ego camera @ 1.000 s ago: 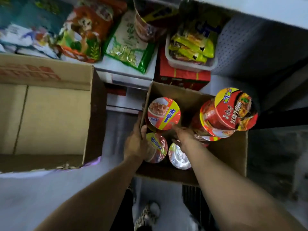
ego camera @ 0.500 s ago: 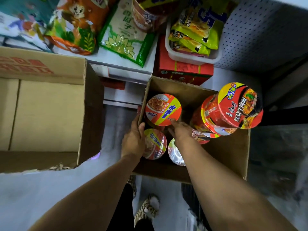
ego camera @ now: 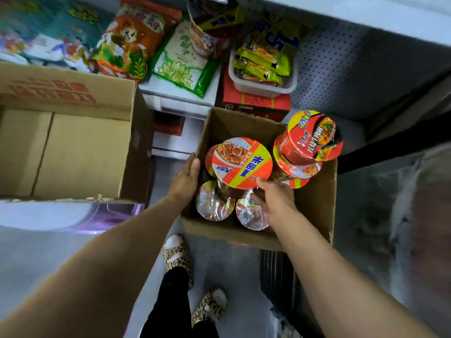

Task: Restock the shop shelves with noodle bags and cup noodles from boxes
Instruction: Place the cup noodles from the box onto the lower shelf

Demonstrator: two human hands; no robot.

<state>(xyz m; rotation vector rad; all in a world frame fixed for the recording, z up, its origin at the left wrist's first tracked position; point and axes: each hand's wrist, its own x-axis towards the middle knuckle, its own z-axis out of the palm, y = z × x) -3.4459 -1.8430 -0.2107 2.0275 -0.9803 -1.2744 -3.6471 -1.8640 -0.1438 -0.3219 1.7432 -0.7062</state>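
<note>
Both hands are held apart on either side of one cup: the left hand point(ego camera: 188, 176) is laid flat, fingers straight, at the left wall of the cardboard box point(ego camera: 317, 208), and whether the cup is also touched cannot be told. The right hand point(ego camera: 274, 200) is curled round the near rim of the orange-lidded cup noodle point(ego camera: 239, 162). Compared with a second ago, this cup is seen larger and higher above the two foil-lidded cups point(ego camera: 214, 203) beneath it, and the left hand has been shifted off the nearer of them to the box edge, so a lift out of the box is judged to be under way. A stack of red cup noodles point(ego camera: 314, 140) is left leaning at the box's right side. Beyond, the shelf point(ego camera: 170, 91) is already lined with noodle bags point(ego camera: 127, 47), and an opened carton point(ego camera: 80, 152) is stood at the left.
</note>
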